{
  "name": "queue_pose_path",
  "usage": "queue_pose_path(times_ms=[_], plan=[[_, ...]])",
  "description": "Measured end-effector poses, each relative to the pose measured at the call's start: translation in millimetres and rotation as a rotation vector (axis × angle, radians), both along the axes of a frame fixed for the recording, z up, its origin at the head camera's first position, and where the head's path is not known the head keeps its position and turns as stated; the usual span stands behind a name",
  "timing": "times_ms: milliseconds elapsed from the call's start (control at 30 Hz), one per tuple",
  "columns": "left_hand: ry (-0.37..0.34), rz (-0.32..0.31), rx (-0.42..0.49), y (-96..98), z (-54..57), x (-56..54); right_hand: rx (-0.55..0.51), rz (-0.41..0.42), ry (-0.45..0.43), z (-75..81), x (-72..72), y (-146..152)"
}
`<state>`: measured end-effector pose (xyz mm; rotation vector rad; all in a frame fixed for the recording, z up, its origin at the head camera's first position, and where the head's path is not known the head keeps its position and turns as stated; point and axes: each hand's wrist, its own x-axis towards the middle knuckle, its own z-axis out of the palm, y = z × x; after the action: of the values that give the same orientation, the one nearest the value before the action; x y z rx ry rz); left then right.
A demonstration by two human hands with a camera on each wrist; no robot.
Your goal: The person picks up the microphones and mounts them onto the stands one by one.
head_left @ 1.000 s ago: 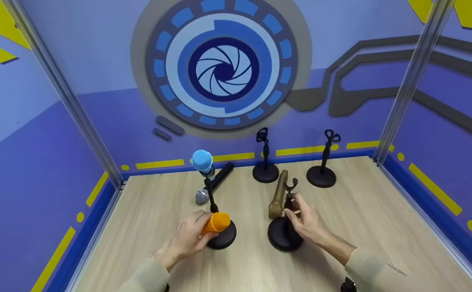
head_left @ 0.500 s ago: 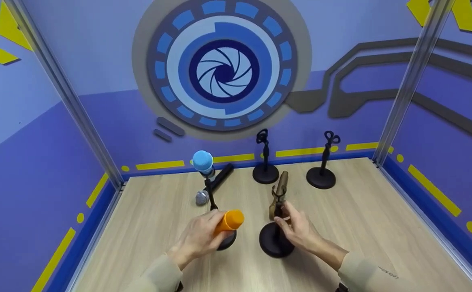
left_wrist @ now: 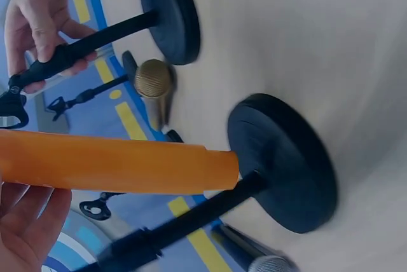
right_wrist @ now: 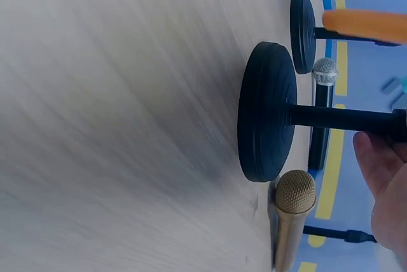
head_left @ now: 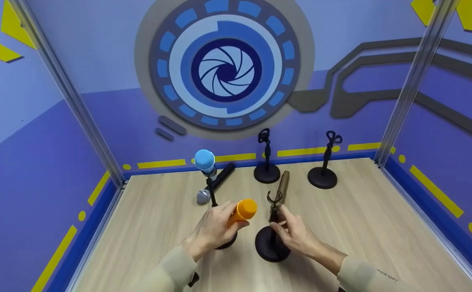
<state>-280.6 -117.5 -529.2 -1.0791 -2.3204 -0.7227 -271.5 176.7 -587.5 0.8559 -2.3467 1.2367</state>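
My left hand (head_left: 211,231) grips an orange microphone (head_left: 247,209) by its body, above the base of a stand that carries a blue microphone (head_left: 204,160). In the left wrist view the orange handle (left_wrist: 121,163) passes in front of that stand's pole (left_wrist: 191,221). My right hand (head_left: 298,233) holds the pole of a black microphone stand (head_left: 272,245), fingers and thumb around it just below the open clip (head_left: 275,198). Nothing sits in this clip. Whether the round base (right_wrist: 267,112) touches the table cannot be told.
Behind the held stand lies a gold microphone (head_left: 285,182). A black microphone with a silver head (head_left: 222,177) lies behind the blue one. Two black stands (head_left: 267,173) (head_left: 322,177) stand near the back wall. Walls with metal posts (head_left: 406,81) border the wooden table (head_left: 150,211).
My left hand has moved right with the orange microphone, toward the held stand. My right hand has brought its stand left and slightly nearer to me.
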Motion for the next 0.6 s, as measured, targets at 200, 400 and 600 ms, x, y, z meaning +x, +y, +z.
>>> queue_pose_path(times_ms=[200, 400, 600], plan=[[0.010, -0.014, 0.054, 15.1, 9.2, -10.0, 0.005, 0.022, -0.006, 1.3, 2.8, -1.4], [0.032, 0.013, 0.118, 23.1, 16.0, -21.8, -0.074, 0.130, 0.085, -14.5, -9.1, 0.1], [0.010, 0.022, 0.228, 32.0, 23.3, -33.3, -0.063, 0.101, 0.090, -6.5, -2.5, -4.5]])
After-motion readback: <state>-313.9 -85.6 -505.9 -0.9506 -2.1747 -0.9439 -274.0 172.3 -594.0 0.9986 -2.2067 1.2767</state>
